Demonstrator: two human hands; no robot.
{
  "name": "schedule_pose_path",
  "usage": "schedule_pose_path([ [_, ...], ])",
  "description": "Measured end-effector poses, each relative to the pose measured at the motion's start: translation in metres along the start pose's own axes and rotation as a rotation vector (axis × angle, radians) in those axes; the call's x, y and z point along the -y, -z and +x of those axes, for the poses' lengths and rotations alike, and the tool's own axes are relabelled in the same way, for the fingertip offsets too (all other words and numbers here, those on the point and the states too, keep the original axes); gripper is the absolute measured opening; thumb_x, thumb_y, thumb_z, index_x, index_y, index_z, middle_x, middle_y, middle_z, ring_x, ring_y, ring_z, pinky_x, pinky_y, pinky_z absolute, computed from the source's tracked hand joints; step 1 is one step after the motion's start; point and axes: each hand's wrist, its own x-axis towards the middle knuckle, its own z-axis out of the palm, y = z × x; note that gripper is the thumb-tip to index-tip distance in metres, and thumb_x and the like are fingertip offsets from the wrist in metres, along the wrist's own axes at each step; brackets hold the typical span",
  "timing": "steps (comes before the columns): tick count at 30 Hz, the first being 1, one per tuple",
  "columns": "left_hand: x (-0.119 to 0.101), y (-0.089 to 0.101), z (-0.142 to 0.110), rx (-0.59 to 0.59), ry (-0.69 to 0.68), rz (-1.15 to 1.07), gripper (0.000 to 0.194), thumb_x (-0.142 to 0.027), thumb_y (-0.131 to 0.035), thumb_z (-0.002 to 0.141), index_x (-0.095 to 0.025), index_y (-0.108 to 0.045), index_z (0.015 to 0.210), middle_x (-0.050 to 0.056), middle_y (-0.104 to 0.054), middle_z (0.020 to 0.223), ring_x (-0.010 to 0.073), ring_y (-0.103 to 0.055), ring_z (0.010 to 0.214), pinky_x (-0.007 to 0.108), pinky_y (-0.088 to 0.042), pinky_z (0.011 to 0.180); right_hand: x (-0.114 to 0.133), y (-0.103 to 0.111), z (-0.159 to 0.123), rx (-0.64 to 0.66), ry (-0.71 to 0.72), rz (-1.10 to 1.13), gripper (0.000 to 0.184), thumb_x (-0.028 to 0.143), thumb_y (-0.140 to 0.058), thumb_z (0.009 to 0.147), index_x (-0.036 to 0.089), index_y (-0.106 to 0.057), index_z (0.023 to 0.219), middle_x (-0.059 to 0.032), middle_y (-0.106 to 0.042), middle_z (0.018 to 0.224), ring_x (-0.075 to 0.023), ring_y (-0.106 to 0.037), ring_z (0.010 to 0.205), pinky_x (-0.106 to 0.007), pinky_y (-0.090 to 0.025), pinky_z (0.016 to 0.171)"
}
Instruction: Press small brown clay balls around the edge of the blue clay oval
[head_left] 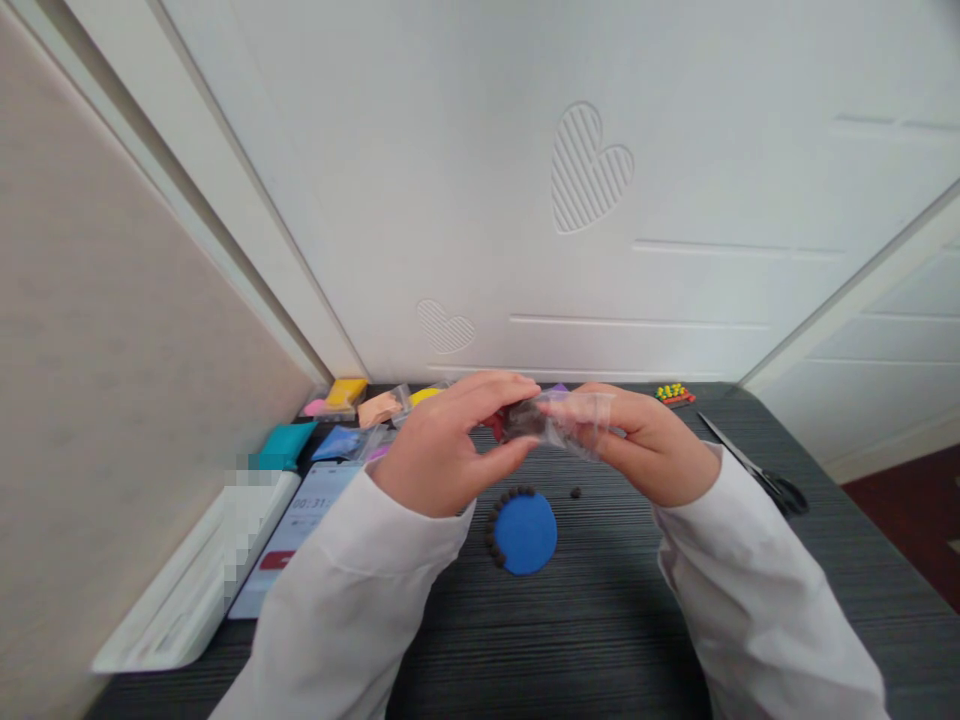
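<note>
A clear plastic bag of dark brown clay (524,421) is held up above the table between my two hands. My left hand (439,445) is closed around its filled end, thumb below and fingers above. My right hand (649,445) is at the bag's loose, see-through end, its fingers closed there and partly behind or inside the film; I cannot tell which. Below the hands lies a flat blue clay disc (527,535). Small brown clay balls (493,520) line its left and upper-left edge. One loose brown ball (576,493) rests to the upper right of the disc.
Along the back left lie clay packets: yellow (347,392), peach (380,408), blue (341,442) and teal (285,445). A phone showing a timer (300,520) and a white case (202,570) are at left. Black-handled scissors (784,490) and a small colourful piece (675,395) are at right.
</note>
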Motion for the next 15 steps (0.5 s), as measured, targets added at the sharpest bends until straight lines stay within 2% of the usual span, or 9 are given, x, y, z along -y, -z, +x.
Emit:
schedule_pose_path([
  [3,0.000,0.001,0.001,0.009,0.032,-0.108,0.036,-0.020,-0.057,0.069,-0.017,-0.054,0.104,0.007,-0.054,0.109,0.0137,-0.052,0.096,0.021,-0.048,0.072,0.002,-0.002,0.001,-0.017,0.011,0.028,0.040,0.011,-0.038,0.079,0.026,-0.048,0.114,-0.0025,-0.058,0.099,-0.0120,-0.053,0.090,-0.029,-0.042,0.079],
  [6,0.000,0.002,0.000,0.044,0.093,-0.219,0.037,-0.020,-0.058,0.068,-0.016,-0.054,0.105,0.008,-0.054,0.109,0.0120,-0.055,0.086,0.021,-0.049,0.068,0.006,-0.004,0.001,0.012,0.024,0.038,0.046,0.007,-0.035,0.078,0.027,-0.043,0.119,-0.0018,-0.056,0.105,-0.0116,-0.051,0.094,-0.030,-0.041,0.082],
  [10,0.000,0.005,-0.002,0.070,0.164,-0.314,0.038,-0.020,-0.060,0.067,-0.015,-0.055,0.104,0.008,-0.055,0.108,0.0118,-0.056,0.081,0.022,-0.049,0.068,0.011,-0.007,0.002,0.039,0.011,0.067,0.045,0.004,-0.034,0.077,0.025,-0.046,0.115,-0.0022,-0.056,0.104,-0.0113,-0.051,0.094,-0.029,-0.041,0.082],
  [15,0.000,0.007,-0.002,0.076,0.149,-0.345,0.035,-0.019,-0.060,0.067,-0.015,-0.056,0.101,0.009,-0.056,0.108,0.0149,-0.054,0.091,0.021,-0.049,0.069,0.013,-0.007,0.001,0.032,0.024,0.104,0.037,0.007,-0.036,0.079,0.023,-0.054,0.106,-0.0025,-0.060,0.098,-0.0114,-0.053,0.090,-0.029,-0.043,0.080],
])
